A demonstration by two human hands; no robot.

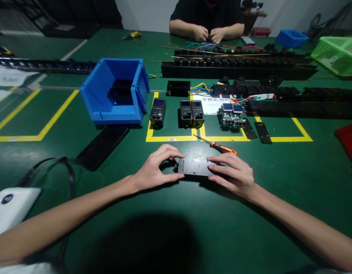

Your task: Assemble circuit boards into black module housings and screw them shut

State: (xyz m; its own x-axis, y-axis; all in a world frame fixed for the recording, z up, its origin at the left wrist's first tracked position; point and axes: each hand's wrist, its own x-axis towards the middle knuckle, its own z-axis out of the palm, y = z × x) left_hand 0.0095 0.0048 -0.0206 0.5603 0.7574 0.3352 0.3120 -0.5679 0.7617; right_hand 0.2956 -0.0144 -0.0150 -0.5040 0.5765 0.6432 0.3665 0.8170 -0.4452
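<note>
Here, left hand (153,167) and right hand (237,172) in half-closed grip, pinching opposite ends of black case (195,166)

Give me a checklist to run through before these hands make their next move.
1. Left hand on the black module: ok, fingers at its left end.
2. Right hand on it: ok, fingers over its right end.
3. Module resting on the table: cannot tell.
4. Screwdriver in hand: not ok, lying just beyond the right hand.
5. Circuit boards clear of the module: ok, farther back.
6. Co-worker's hands clear: ok, across the table.
</note>
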